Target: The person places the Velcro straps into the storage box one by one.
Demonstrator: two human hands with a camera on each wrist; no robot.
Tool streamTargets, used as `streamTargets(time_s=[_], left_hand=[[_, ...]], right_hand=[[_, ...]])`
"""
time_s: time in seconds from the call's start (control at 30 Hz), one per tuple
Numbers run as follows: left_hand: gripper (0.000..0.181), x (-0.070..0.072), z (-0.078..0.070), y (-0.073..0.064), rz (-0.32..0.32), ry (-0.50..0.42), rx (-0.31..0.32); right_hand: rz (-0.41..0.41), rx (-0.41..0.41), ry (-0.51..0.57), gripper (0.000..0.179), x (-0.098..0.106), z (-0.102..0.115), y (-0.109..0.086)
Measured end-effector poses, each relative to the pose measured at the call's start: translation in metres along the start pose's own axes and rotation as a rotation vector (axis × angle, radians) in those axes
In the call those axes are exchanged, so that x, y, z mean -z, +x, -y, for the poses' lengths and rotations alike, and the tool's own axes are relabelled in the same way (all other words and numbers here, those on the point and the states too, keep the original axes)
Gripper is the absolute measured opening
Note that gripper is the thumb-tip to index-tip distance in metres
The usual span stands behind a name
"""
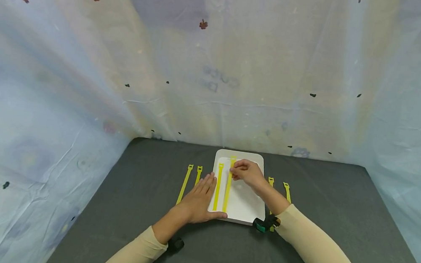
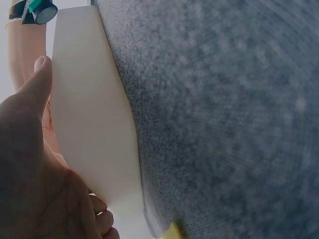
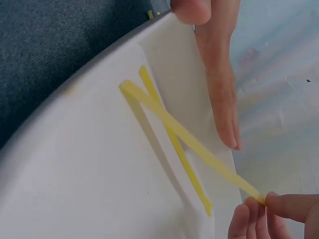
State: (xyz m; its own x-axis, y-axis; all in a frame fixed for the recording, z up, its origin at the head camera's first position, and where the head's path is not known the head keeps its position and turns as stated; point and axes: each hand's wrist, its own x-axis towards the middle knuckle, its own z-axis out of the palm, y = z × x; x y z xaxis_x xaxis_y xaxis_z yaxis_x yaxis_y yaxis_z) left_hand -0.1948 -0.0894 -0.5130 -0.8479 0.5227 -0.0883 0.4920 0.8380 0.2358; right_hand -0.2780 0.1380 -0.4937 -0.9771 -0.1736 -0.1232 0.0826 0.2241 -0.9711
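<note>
A shallow white tray (image 1: 245,202) lies on the dark table in the head view. My right hand (image 1: 246,172) pinches a yellow cable strap (image 1: 227,194) near its slotted head, between thumb and fingertips. In the right wrist view this held strap (image 3: 199,152) slants up off the tray, its far end low near the tray floor, casting a shadow. A second yellow strap (image 1: 218,187) lies lengthwise in the tray, left of the held one. My left hand (image 1: 198,200) rests along the tray's left edge, fingers straight, thumb reaching across the near left corner. The left wrist view shows the tray's outer wall (image 2: 94,109).
Left of the tray lie two more yellow straps, an outer one (image 1: 184,184) and one (image 1: 199,172) partly behind my left hand. To the right are another strap (image 1: 271,182), partly under my forearm, and a farther one (image 1: 286,192). A patterned curtain (image 1: 220,107) hangs behind the table.
</note>
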Motion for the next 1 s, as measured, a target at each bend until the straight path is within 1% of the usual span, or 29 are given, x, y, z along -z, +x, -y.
streamTargets(time_s=[0.2, 0.47, 0.7, 1.0], left_hand=[[0.126, -0.002, 0.001, 0.0, -0.006, 0.004, -0.004], [0.126, -0.003, 0.002, 0.0, -0.012, 0.006, -0.008], [0.126, -0.003, 0.002, 0.001, -0.013, 0.003, -0.013], [0.126, -0.002, 0.002, 0.001, -0.013, 0.005, -0.014]], right_hand=[[0.006, -0.02, -0.042, 0.018, -0.003, 0.002, 0.002], [0.024, -0.052, -0.1, 0.017, -0.006, 0.0, 0.013], [0.013, -0.095, -0.112, 0.017, -0.009, -0.003, 0.022], [0.001, -0.109, -0.161, 0.016, -0.01, -0.008, 0.026]])
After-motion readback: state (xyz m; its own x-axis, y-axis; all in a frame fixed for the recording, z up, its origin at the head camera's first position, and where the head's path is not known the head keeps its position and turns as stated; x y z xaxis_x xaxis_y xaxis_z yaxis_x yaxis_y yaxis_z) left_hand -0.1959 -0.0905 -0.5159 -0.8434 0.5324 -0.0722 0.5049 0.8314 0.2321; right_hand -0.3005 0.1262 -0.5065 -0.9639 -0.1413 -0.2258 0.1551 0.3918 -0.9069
